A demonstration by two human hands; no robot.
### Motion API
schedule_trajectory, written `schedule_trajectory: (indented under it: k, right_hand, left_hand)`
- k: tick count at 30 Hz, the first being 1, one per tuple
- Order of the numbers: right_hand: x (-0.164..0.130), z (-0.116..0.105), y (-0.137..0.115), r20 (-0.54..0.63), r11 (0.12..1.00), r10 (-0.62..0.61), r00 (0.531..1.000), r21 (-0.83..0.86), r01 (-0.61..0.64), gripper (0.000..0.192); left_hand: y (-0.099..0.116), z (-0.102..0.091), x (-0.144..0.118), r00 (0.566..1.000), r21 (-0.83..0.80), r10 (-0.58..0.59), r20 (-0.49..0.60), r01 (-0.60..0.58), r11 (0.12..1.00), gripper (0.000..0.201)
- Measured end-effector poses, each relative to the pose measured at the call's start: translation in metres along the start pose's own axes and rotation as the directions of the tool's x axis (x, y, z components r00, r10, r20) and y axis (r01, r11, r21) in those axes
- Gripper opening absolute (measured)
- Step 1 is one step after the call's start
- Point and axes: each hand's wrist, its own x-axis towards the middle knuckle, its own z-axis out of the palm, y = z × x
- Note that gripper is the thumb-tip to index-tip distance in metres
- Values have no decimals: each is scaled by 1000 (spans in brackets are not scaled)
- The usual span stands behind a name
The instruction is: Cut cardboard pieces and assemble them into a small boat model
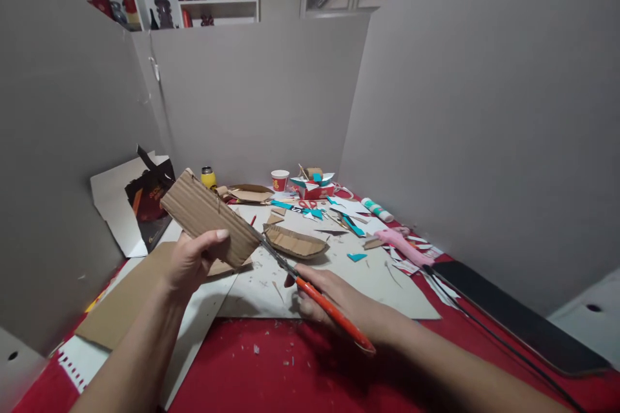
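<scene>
My left hand [192, 259] grips a strip of brown corrugated cardboard [208, 216] and holds it up, tilted, above the table. My right hand [339, 306] is closed around orange-handled scissors [314, 293]. Their blades reach the lower right end of the cardboard strip. Just behind the blades lies a boat-shaped cardboard piece [295, 242] on a pale sheet [368, 284].
Grey partition walls enclose a red table [271, 368]. A flat cardboard sheet [126, 300] lies at the left. Teal and white paper scraps, a red paper cup [279, 180], a yellow bottle [208, 177], a glue stick [378, 210], a pink tool [404, 247] and a dark tablet [513, 319] with a cable sit behind and right.
</scene>
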Motion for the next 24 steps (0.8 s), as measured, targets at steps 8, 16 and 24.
schedule_trajectory:
  k: [8, 16, 24]
  right_hand:
    - [-2, 3, 6, 37, 992, -75, 996, 105, 71, 45]
    - [-2, 4, 4, 11, 994, -45, 999, 98, 44, 49]
    - [-2, 15, 8, 12, 985, 1, 1000, 170, -3, 46]
  left_hand:
    - [1, -4, -1, 1000, 70, -2, 27, 0, 998, 59]
    - [-1, -2, 1, 1000, 71, 11, 27, -13, 997, 59]
    - [-5, -4, 2, 999, 70, -15, 31, 13, 997, 54]
